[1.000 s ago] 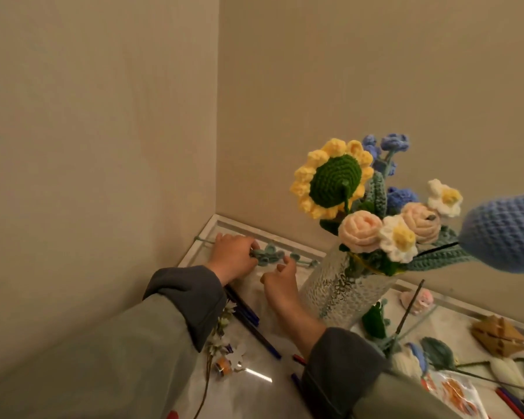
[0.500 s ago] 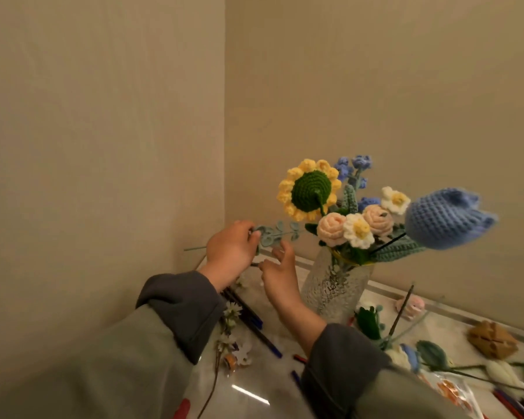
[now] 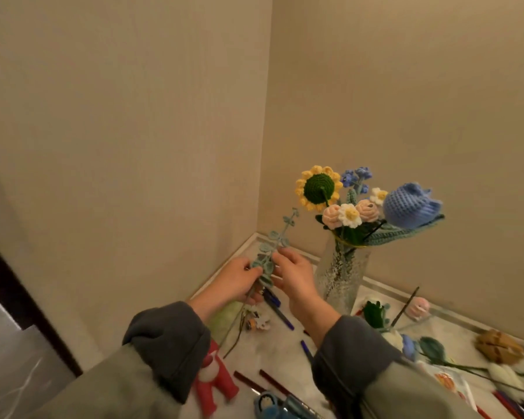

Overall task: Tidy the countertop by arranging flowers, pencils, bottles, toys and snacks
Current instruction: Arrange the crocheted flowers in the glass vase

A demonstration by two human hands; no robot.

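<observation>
The left hand (image 3: pixel 239 281) grips the sprig (image 3: pixel 275 238) by its stem, fingers curled round it; the right hand (image 3: pixel 297 276) pinches its leaves. The sprig stands nearly upright above the counter (image 3: pixel 271 350), left of the vase (image 3: pixel 339 279).

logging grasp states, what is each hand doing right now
Left hand: grips the leafy sprig by its stem.
Right hand: touches the sprig's leaves; whether it pinches cannot be told.

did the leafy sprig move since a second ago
Yes. The leafy sprig rose off the countertop left of the vase, from flat to tip-up, pinched by left hand and right hand.
</observation>
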